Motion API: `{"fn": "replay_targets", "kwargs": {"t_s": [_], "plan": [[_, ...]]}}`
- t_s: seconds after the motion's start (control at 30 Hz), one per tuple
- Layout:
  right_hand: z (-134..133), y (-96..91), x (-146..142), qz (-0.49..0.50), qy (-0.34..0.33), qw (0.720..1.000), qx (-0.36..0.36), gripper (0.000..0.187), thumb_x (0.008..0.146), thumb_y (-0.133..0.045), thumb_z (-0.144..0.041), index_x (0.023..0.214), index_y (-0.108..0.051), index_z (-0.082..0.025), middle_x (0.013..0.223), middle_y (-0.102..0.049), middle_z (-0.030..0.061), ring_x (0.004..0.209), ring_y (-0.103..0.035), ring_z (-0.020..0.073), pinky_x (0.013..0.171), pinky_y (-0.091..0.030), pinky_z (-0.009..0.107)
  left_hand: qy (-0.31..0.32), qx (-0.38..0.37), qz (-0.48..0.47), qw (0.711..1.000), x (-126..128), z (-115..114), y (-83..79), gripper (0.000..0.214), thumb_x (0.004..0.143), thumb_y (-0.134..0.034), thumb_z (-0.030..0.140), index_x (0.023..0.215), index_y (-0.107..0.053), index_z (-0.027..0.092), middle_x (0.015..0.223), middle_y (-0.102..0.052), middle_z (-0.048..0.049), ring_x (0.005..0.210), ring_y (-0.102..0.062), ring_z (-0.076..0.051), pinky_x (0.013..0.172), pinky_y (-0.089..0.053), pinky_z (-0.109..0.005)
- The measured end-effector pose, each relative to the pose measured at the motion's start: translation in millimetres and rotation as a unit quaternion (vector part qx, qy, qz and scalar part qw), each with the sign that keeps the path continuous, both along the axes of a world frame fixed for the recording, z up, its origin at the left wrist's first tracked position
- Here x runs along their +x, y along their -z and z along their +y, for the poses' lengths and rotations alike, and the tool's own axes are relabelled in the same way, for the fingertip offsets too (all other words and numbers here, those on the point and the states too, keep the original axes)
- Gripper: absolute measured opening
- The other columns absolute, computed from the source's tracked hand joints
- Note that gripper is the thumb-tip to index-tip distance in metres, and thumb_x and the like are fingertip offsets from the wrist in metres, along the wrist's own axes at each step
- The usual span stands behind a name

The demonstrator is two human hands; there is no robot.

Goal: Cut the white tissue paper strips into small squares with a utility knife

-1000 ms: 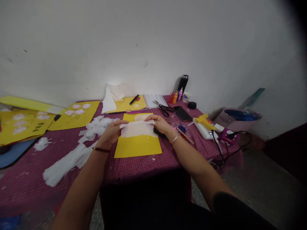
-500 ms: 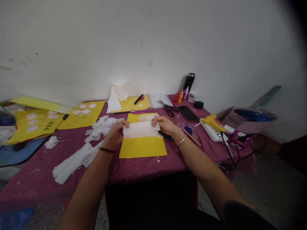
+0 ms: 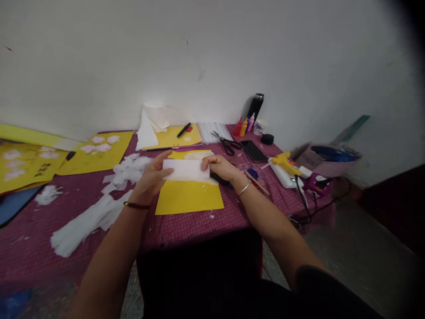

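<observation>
A folded strip of thin white paper is stretched between my two hands, held above a yellow sheet. My left hand grips its left end, thumb in front and fingers behind. At the right end, my right hand pinches the paper between thumb and fingers. The strip's long edges run level. To the left of my left hand lies a heap of crumpled white paper pieces, and nearer me a long bunch of white paper.
Black scissors, a phone and small paint bottles are at the back right. A yellow glue gun rests by a purple power strip. Flower-decorated yellow sheets lie left. A black flask stands by the wall.
The white paper has become narrower in height, its lower part now folded up. My left thumb has moved across its front, and the whole view has shifted slightly right.
</observation>
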State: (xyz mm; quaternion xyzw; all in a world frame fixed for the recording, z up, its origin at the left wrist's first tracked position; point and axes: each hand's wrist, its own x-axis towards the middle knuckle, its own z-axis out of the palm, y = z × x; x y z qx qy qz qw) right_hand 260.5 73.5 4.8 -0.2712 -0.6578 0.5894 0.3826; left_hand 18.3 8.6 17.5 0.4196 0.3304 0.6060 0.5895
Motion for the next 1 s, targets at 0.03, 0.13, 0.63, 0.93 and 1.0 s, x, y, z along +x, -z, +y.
{"fn": "replay_targets", "kwargs": {"t_s": [0.03,0.13,0.63,0.93,1.0], "plan": [[0.0,0.3,-0.9,-0.004,0.003,1.0,-0.001,0.023,0.058,-0.047,-0.007,0.061,-0.068,-0.017,0.064,-0.062,-0.0032,0.06,-0.052,0.0079,0.059,-0.041,0.019,-0.019,-0.002,-0.018,1.0,2.0,0.4,-1.1,0.054,0.061,-0.076,0.007,0.111,-0.065,0.024,0.101,-0.073,-0.0051,0.08,-0.069,-0.019,0.069,-0.056,-0.03],[-1.1,1.7,-5.5,-0.012,0.016,1.0,-0.006,0.028,0.059,-0.047,-0.007,0.071,-0.071,-0.017,0.07,-0.066,-0.0024,0.061,-0.056,0.0081,0.06,-0.046,0.02,-0.065,-0.03,-0.111,0.991,10.1,0.7,-5.2,0.029,0.077,-0.071,0.029,0.105,-0.067,0.02,0.103,-0.073,-0.0083,0.095,-0.068,-0.024,0.077,-0.057,-0.034],[-5.8,7.9,-18.1,-0.069,0.064,0.985,0.146,0.04,0.063,-0.041,-0.001,0.083,-0.072,-0.017,0.088,-0.065,0.0011,0.067,-0.058,0.0094,0.062,-0.052,0.022,0.037,-0.169,-0.117,0.978,33.5,-2.2,9.5,0.025,0.09,-0.057,0.031,0.104,-0.067,0.013,0.085,-0.075,-0.0087,0.066,-0.068,-0.017,0.049,-0.053,-0.024],[-8.5,6.6,-21.3,-0.179,0.072,0.938,0.287,0.041,0.07,-0.04,0.004,0.089,-0.07,-0.016,0.091,-0.063,0.0035,0.075,-0.06,0.0117,0.066,-0.051,0.024,-0.104,-0.193,-0.136,0.966,35.7,8.0,15.8,0.023,0.075,-0.057,-0.007,0.072,-0.061,0.015,0.064,-0.066,0.0016,0.051,-0.06,-0.008,0.045,-0.051,-0.015],[-6.7,-1.6,-13.0,-0.219,0.091,0.92,0.312,0.04,0.074,-0.042,0.003,0.097,-0.069,-0.015,0.095,-0.064,0.0055,0.082,-0.06,0.0138,0.075,-0.051,0.027,-0.147,-0.183,-0.148,0.961,30.0,12.6,16.2,0.025,0.073,-0.055,-0.009,0.067,-0.058,0.015,0.061,-0.063,0.0028,0.053,-0.059,-0.008,0.05,-0.053,-0.016]]}}
